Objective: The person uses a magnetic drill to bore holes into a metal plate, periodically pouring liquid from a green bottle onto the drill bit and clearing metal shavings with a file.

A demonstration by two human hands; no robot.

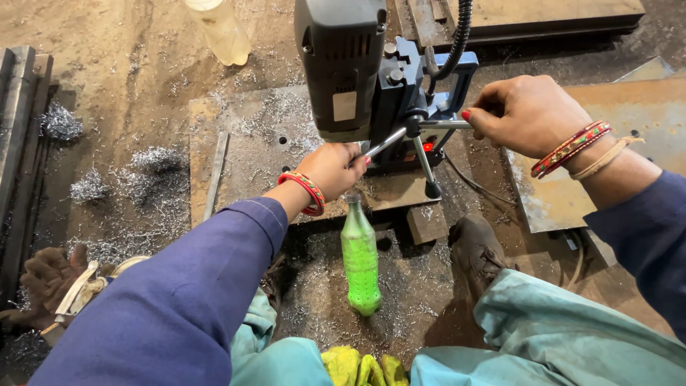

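Head view, looking down past both forearms at a floor strewn with metal shavings.

Left hand [334, 168]: curled shut around one spoke of the feed handle [418, 136] on a magnetic drill press [357, 68], fingers wrapped, red bangles at the wrist. Right hand [525, 114]: closed on another spoke of the same handle, thumb with a red nail pressing along the bar, bangles and a thread at the wrist. Third spoke hanging free, pointing down toward the body and ending in a black knob [433, 189].

Drill press standing on a rusty steel plate [243, 143], near that plate's right edge; motor housing dark grey, a small red light glowing low at the base, a black ribbed hose rising behind. Handle hub between the two hands, just beyond the left knuckles and left of the right thumb; spokes running roughly left-right across the view, so each hand sits at an opposite end, left lower and nearer the body, right higher and further out. Left hand closer to the drill's spindle side.

Green plastic bottle [361, 261] lying below the left hand, long axis running toward the body, cap touching or nearly touching the plate's near edge; cannot tell which. Pale bottle [221, 28] far off at the top edge. Brown gloves [46, 282] on the floor at the left. Shoe [475, 246] beside the plate's near right corner. Second rusty plate [636, 114] under the right wrist.
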